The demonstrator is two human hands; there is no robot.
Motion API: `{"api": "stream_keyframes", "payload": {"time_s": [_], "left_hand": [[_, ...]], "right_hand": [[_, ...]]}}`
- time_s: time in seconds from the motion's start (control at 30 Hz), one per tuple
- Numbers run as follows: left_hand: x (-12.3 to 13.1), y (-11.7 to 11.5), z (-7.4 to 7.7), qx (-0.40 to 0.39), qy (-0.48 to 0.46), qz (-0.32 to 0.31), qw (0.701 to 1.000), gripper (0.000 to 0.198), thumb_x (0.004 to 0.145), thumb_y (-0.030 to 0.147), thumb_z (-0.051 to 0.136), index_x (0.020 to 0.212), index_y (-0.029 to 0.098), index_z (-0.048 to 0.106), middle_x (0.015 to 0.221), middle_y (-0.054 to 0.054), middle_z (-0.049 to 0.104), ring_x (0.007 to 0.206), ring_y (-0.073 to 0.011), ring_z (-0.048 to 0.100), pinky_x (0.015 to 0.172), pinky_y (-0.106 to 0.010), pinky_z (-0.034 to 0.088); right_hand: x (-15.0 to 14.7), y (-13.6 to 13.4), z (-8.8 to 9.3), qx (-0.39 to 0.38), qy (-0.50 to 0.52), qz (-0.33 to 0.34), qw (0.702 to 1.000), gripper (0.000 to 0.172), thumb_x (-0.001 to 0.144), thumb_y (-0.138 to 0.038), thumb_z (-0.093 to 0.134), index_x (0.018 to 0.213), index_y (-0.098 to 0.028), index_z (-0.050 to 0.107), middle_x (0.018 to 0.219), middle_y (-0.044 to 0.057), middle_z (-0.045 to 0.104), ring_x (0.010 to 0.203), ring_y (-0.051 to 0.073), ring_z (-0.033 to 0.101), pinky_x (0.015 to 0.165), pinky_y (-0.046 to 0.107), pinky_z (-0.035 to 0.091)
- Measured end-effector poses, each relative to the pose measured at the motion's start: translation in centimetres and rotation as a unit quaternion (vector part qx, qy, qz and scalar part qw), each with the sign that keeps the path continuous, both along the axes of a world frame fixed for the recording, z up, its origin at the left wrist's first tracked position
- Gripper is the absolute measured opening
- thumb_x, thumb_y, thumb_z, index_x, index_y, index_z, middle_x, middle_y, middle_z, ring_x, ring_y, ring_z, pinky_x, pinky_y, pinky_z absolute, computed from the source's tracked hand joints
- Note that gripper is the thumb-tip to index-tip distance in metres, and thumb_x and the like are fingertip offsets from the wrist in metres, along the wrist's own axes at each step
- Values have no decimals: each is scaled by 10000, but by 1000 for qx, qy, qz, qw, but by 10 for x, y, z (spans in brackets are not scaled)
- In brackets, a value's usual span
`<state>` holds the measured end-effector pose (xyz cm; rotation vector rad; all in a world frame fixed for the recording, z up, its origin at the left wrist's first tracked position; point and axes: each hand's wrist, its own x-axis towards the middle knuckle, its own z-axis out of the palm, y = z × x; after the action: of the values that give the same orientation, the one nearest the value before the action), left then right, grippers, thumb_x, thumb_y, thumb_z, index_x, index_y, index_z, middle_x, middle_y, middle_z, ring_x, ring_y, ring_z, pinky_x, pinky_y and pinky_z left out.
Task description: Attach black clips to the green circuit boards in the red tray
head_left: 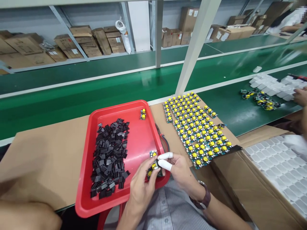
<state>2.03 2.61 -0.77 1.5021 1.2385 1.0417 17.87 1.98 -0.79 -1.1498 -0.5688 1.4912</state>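
Green circuit board with yellow round parts (153, 166) is pinched in the left fingers (152, 182). White-capped right fingers (165, 165) touch it; I can't tell if they grip. Flat black pieces (109, 156) lie left of them.

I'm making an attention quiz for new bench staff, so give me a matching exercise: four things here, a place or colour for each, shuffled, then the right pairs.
1. black pieces
2. rows of yellow-topped boards
3. white finger covers
4. wristwatch strap

A. on the right hand
B. dark brown
C. heaped in the red tray
D. on cardboard beside the red tray

Pairs: 1-C; 2-D; 3-A; 4-B
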Motion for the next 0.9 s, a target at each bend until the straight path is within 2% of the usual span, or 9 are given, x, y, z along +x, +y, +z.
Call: {"api": "stream_keyframes", "payload": {"time_s": [0.2,0.37,0.5,0.63,0.8,0.9], "left_hand": [[-2,-3,-10,-59,-33,-15,998,388,868,250,773,1251,296,721,1259,-52,760,1157,-275,729,1063,-391,567],[-2,-4,-10,-103,-99,16,990,331,840,274,809,1161,254,733,1222,-80,775,1095,-280,756,1009,-406,610],[-2,-5,-9,-65,-72,24,995,350,836,242,811,1177,251,734,1240,-74,769,1114,-282,748,1048,-418,590],[0,-5,-9,-31,-80,27,996,365,849,205,795,1201,250,711,1249,-65,768,1117,-269,750,1033,-407,604],[-1,-4,-10,5,-92,0,996,396,879,193,762,1256,244,650,1256,-75,764,1115,-272,752,969,-418,638],[-4,-4,-13,36,-29,-14,999,418,912,180,723,1309,265,623,1276,-58,756,1123,-246,749,984,-392,628]], "right_hand": [[-2,0,2,-5,-28,-16,999,255,676,-330,896,821,-170,760,630,-13,700,486,100,578,513,229,504],[-12,-8,-4,45,-102,-70,991,158,753,-300,824,857,-192,774,783,35,738,643,150,666,593,260,576],[-16,-12,-5,57,-122,-59,989,125,826,-285,745,917,-201,762,777,41,737,635,160,677,601,279,591],[-16,-11,-5,103,-227,-84,965,92,852,-226,701,917,-216,766,875,51,737,806,187,706,762,314,594],[-13,-7,-4,39,-114,-15,993,145,812,-266,725,927,-181,748,780,45,742,651,163,671,630,284,572],[-9,-7,-1,64,-162,-9,985,113,833,-250,704,914,-187,752,802,36,725,681,157,654,652,275,551]]}}
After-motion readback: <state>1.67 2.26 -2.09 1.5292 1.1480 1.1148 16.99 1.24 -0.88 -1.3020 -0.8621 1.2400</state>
